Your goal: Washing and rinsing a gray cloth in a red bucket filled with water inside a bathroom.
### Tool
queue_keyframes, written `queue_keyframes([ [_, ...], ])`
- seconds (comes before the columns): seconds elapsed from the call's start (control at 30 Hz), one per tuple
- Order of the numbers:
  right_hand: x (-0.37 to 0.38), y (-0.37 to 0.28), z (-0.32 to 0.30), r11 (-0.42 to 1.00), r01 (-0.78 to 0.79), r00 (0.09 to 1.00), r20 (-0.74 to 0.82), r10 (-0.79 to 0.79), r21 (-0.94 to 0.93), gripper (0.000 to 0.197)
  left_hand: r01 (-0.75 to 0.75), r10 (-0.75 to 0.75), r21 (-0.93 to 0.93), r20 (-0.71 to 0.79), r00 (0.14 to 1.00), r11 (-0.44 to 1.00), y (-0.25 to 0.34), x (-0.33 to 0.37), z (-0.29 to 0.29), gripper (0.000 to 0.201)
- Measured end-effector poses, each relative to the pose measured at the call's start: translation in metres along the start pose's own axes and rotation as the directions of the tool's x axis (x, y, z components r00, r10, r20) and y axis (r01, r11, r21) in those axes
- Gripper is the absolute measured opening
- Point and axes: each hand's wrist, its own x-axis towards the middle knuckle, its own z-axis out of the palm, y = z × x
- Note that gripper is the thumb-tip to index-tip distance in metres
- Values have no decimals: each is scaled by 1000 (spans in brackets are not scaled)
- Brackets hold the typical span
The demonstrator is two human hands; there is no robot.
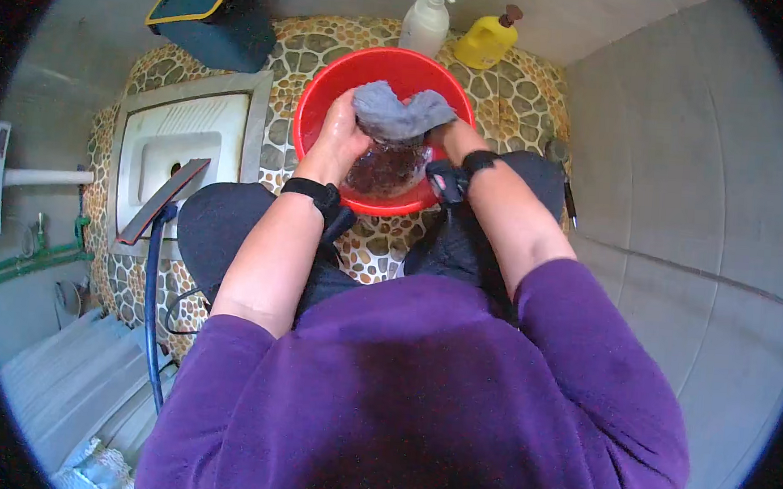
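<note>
A wet grey-blue cloth (401,116) is held up over a red basin (305,105). Dark, murky water (380,174) with some foam lies in the bottom of the basin. My left hand (341,136) is closed on the cloth's left end, thumb pointing inward. At the other end, my right hand (457,139) grips the cloth, its fingers mostly hidden behind the fabric. The cloth sags in the middle between both hands, above the water. Each wrist wears a black strap.
Behind the basin stand a white pump bottle (426,22) and a yellow bottle (487,41) with a brown top. To the left are a white squat toilet (224,131), a floor squeegee (163,202) leaning across it, and a dark bin (227,44). A grey wall (675,154) rises at right.
</note>
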Motion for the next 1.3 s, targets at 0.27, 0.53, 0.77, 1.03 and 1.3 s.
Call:
queue_keyframes([
  [0.27, -21, -47, 0, 573, -150, 988, 144, 57, 806, 53, -107, 92, -139, -105, 990, 985, 26, 0, -16, 28],
  [0.53, -20, -29, 2, 893, -101, 982, -102, 161, 439, 46, -1, -6, -50, -137, 991, 999, 5, 12, -23, 30],
  [0.77, -12, -55, 21, 416, 37, 987, -98, 127, 908, 30, -18, 23, 49, -94, 995, 999, 20, 28, -84, 43],
  [1.03, -26, -51, 8, 392, 104, 992, -123, 24, 914, 27, 4, 1, 212, -26, 1000, 977, 6, -8, -15, 67],
  [1.3, -27, -52, 12, 542, -68, 987, -24, 161, 838, 45, 82, -81, 39, -26, 996, 996, 1, -2, -33, 43],
])
